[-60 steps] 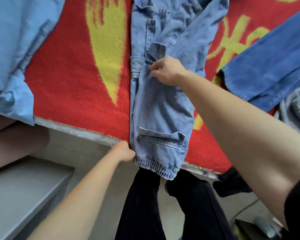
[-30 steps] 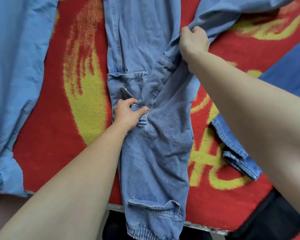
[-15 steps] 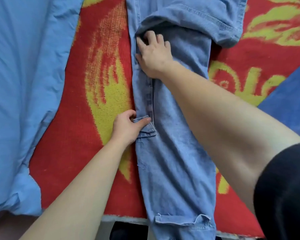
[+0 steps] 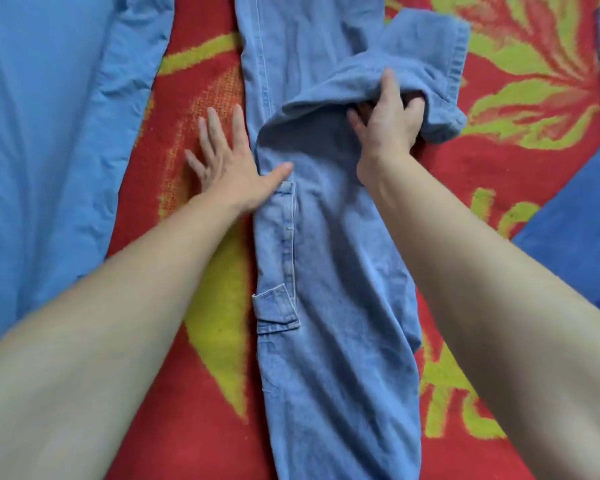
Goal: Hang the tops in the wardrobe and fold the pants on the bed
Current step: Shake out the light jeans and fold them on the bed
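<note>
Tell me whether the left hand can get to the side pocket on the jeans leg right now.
Probably yes: the left hand lies flat and empty at the jeans edge, and the side pocket sits uncovered nearer the person along that edge.

Bright, even light; soft shadows; slight motion blur; wide-angle stretching at edges.

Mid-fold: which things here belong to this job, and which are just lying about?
In hand: jeans; left hand, flat at their edge; right hand, gripping their fold.
Lying about for now: light blue garment, dark blue garment, blanket underneath.
</note>
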Available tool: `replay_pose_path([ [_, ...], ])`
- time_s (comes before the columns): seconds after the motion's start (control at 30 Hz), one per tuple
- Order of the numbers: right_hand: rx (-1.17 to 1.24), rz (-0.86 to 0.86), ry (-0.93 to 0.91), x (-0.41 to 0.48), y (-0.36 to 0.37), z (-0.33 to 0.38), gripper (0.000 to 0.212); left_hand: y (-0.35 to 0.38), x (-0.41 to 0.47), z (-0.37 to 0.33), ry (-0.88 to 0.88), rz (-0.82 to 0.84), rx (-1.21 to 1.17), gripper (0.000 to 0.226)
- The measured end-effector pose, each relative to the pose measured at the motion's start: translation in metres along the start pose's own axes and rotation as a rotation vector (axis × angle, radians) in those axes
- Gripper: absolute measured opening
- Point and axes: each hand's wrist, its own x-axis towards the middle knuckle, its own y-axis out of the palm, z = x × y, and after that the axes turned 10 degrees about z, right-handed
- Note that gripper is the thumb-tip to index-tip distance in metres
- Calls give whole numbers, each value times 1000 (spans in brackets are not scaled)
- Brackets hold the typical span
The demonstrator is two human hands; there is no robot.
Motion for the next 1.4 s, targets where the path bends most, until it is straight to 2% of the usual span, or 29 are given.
replay_pose_path([
  [0.13,-272,-35,-170,40,9,16,33,-21,48,1,-159,140,59,148],
  [0.23,-633,-39,-509,64,25,20,33,-15,58,7,-157,182,87,152],
  [0.33,-793,91,-860,82,66,9,22,-10,66,13,-132,211,71,153],
  [0.37,-828,193,-910,89,83,3,18,-10,68,14,-137,230,65,154],
  [0.4,-929,364,-868,97,100,-2,18,-11,69,15,-141,242,67,154],
  [0.47,-1389,723,-574,117,123,-15,29,-12,69,14,-144,256,80,153],
  [0.5,-1608,812,-416,127,126,-20,37,-13,69,14,-144,265,83,153],
  [0.53,-1718,843,-351,134,125,-21,42,-14,69,13,-144,276,82,153],
  [0.57,-1748,856,-380,137,120,-19,45,-15,69,12,-145,290,78,152],
  [0.7,-1745,704,-875,124,88,-19,51,-19,69,12,-135,326,57,151],
  [0.73,-1823,681,-880,123,83,-21,56,-20,69,13,-132,329,54,151],
  [0.87,-2099,727,-540,137,88,-37,72,-19,70,14,-118,336,73,153],
  [0.97,-2104,768,-513,139,93,-32,76,-22,68,13,-114,344,91,159],
  [1.07,-2007,771,-513,130,84,-22,73,-19,65,13,-112,316,114,162],
  [1.23,-1812,447,-723,59,15,-39,62,-16,61,12,-100,219,130,158],
  [1.33,-1977,479,-593,11,-50,-65,65,-15,58,14,-88,197,140,157],
  [1.4,-1989,467,-555,-1,-71,-76,66,-12,53,18,-70,146,129,154],
])
